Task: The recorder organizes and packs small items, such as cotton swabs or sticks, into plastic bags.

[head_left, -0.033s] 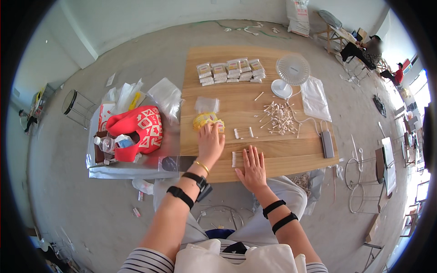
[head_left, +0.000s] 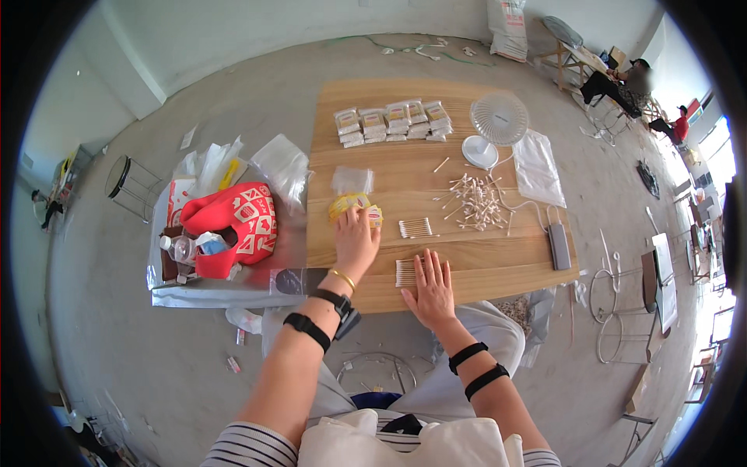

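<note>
Nothing has shifted: left hand still grasps yellow packets, right hand flat, released.

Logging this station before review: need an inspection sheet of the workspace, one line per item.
Surface: wooden table, light plank top, on a bare concrete floor.
Job's things: yellow packet under the left hand; row of cotton swabs beside the right hand; a second row and a loose swab pile further in.
Clutter: stacked packs at the far edge, empty clear bags, red bag and water bottle on a side tray.
Hands: left hand on the packet; right hand flat on the table.
Cables: white cable between small fan and grey power bank.
Surroundings: stool, people seated far right.
</note>
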The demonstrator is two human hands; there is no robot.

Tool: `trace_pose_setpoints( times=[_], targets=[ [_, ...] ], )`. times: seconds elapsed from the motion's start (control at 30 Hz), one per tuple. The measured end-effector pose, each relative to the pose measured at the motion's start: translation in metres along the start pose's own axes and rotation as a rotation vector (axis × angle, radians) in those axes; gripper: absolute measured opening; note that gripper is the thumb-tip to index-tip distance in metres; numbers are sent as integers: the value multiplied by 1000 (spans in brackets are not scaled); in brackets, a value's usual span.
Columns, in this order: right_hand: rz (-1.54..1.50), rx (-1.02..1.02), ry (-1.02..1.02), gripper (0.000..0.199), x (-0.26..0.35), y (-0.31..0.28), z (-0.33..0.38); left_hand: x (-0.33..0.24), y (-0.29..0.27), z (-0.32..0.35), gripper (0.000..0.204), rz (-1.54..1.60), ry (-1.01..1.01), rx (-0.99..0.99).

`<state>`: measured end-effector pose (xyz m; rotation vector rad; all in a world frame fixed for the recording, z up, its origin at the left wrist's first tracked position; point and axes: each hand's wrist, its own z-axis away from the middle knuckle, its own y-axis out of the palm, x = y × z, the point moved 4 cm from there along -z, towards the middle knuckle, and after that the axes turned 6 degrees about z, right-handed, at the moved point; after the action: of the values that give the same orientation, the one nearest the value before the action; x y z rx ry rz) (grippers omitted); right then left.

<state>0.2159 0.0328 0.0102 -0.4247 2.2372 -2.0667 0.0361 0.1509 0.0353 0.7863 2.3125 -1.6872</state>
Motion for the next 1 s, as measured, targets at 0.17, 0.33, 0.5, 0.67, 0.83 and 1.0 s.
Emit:
trace_pose_setpoints(
  times=[0.17,0.33,0.5,0.67,0.83,1.0],
  targets=[
    [20,8,7,83,1,-1,-1,19,6,-25,44,-141,36,30],
    [-4,-9,11,83,-1,-5,2,13,2,-30,34,-95,-25,52],
    [-2,-24,2,83,1,-4,2,29,-7,-31,19,76,-74,45],
    [8,-11,12,83,0,-4,1,50,-29,-34,21,46,-97,38],
    [-9,-26,18,83,-2,-6,3,60,-21,-20,27,699,-433,121],
    [-20,-47,23,83,-3,-4,4,-14,-7,18,27,640,-38,586]
  ],
)
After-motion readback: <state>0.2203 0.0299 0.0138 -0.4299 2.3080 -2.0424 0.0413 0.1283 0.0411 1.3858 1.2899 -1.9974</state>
